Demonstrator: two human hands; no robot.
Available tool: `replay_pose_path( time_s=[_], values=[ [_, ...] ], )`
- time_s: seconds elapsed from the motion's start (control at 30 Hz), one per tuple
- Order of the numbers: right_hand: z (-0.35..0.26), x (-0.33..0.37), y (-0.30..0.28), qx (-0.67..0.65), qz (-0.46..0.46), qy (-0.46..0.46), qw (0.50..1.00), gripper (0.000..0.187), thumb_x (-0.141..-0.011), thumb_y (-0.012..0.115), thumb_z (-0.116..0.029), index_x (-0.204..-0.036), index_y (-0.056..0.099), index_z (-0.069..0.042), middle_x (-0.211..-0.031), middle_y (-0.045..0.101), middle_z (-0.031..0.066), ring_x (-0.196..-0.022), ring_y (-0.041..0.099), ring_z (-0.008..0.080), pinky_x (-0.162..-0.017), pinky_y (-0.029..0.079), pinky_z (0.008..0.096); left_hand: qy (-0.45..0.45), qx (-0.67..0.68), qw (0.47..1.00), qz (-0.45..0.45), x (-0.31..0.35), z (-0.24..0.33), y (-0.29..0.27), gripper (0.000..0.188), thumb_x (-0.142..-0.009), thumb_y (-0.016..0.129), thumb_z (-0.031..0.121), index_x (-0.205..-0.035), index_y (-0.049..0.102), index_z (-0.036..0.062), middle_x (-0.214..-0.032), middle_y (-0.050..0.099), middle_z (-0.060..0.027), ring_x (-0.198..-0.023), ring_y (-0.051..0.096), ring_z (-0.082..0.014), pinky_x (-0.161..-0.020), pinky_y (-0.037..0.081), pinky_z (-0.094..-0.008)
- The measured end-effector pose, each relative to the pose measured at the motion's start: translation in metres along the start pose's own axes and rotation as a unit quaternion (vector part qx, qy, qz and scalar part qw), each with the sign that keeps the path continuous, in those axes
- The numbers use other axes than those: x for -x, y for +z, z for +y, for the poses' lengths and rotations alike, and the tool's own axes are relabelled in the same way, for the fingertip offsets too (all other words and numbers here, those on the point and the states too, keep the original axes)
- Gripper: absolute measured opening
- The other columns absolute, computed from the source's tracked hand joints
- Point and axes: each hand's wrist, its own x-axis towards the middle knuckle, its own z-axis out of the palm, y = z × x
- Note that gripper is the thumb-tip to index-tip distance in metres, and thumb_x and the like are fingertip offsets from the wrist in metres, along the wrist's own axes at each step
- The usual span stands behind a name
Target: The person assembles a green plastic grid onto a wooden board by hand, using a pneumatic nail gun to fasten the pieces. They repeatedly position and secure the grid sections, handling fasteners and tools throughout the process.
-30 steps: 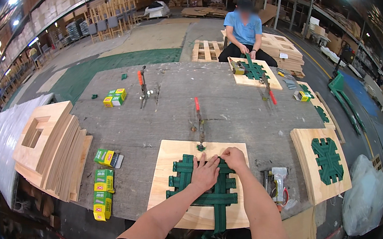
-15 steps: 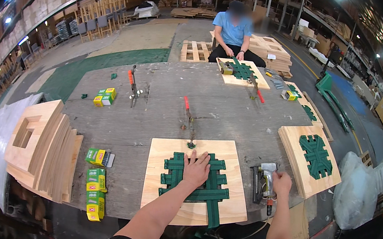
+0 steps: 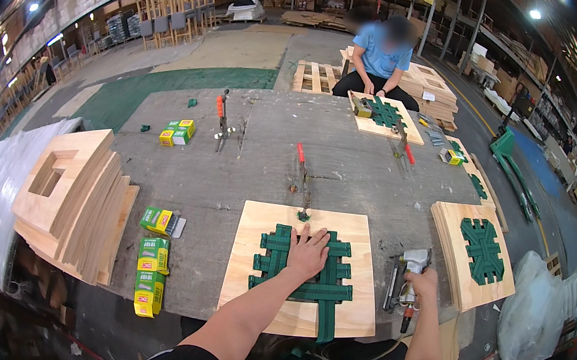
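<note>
A square wooden panel (image 3: 240,263) lies at the table's near edge, with dark green webbing straps (image 3: 300,292) laid across it. One strap hangs past the panel's near edge. My left hand (image 3: 308,255) rests flat on the webbing with fingers spread. To the right of the panel, a silver pneumatic staple gun (image 3: 417,259) lies on the tabletop. My right hand (image 3: 424,284) is closed round its handle; the fingers are partly hidden. A toggle clamp with a red handle (image 3: 300,154) touches the panel's far edge.
Staple boxes (image 3: 153,256) and a stack of wooden frames (image 3: 54,178) stand at left. On the right, stacked panels (image 3: 444,233) carry a finished-looking green weave (image 3: 483,252). Across the table (image 3: 231,181), a person in blue (image 3: 382,55) works on another panel. Another red-handled clamp (image 3: 221,119) stands farther back.
The view has shifted, so the table sits slightly farther right. My right hand has closed farther over the staple gun's handle. My left hand stays on the webbing.
</note>
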Motion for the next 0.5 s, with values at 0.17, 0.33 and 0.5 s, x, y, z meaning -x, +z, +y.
replay_pose_path(
  time_s=[0.17,0.33,0.5],
  values=[
    [-0.05,0.016,-0.011,-0.311,-0.089,0.047,0.945,0.028,-0.083,0.079,-0.016,-0.097,0.058,-0.005,-0.07,0.059,0.0045,-0.053,0.059,0.0206,-0.047,0.05,0.0364,-0.007,-0.007,1.0,-0.008,0.003,-0.006,-0.001,0.046,-0.105,0.049,0.036,-0.147,0.056,0.019,-0.16,0.045,0.0016,-0.151,0.031,-0.0399,-0.122,0.016,-0.0677],
    [-0.125,0.038,0.004,-0.355,-0.168,0.067,0.917,0.033,-0.089,0.081,-0.029,-0.096,0.058,-0.006,-0.072,0.058,0.0022,-0.052,0.057,0.0159,-0.047,0.049,0.0339,-0.003,-0.004,1.0,0.004,0.003,-0.007,0.0,0.047,-0.105,0.049,0.036,-0.148,0.055,0.0189,-0.159,0.045,0.0015,-0.151,0.032,-0.0398,-0.122,0.016,-0.0676],
    [-0.153,0.044,0.064,-0.251,-0.27,0.036,0.929,0.03,-0.092,0.078,-0.022,-0.109,0.065,-0.002,-0.083,0.064,0.0039,-0.056,0.06,0.015,-0.048,0.05,0.0341,0.001,0.023,1.0,0.018,0.002,-0.003,0.002,0.046,-0.103,0.051,0.036,-0.146,0.057,0.0185,-0.158,0.047,0.0008,-0.15,0.034,-0.0401,-0.122,0.017,-0.0677]
  ],
)
